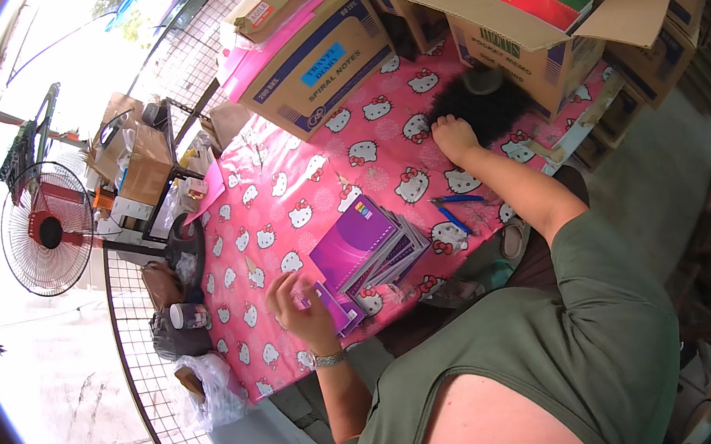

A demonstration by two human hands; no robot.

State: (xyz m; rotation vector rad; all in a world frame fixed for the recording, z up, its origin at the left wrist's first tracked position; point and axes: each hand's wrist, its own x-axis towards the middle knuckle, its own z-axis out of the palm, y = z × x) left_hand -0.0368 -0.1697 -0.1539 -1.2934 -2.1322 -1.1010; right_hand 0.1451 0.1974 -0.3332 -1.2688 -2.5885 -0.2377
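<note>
My left hand (298, 307), with a metal watch at its wrist, hovers by the near left side of the purple notebooks. Its fingers are loosely bent and apart, slightly blurred, and I see nothing held in them. Beside it lies a small purple notebook (337, 306). A fanned stack of purple-covered notebooks (358, 241) rests in the middle of the table. Stretched out to the far right, my right hand (455, 138) has its fingers closed at the edge of a black, bristly heap (490, 106) of thin strands. What its fingertips grip is hidden. Blue-handled pliers (457, 212) lie nearer me, right of the stack.
A pink patterned cloth (300, 197) covers the table. A closed carton (315, 60) and an open carton (520, 50) with colourful notepads stand along the far side. Left of the table are a fan (47, 231), a lidded jar (188, 316) and a plastic bag (213, 396).
</note>
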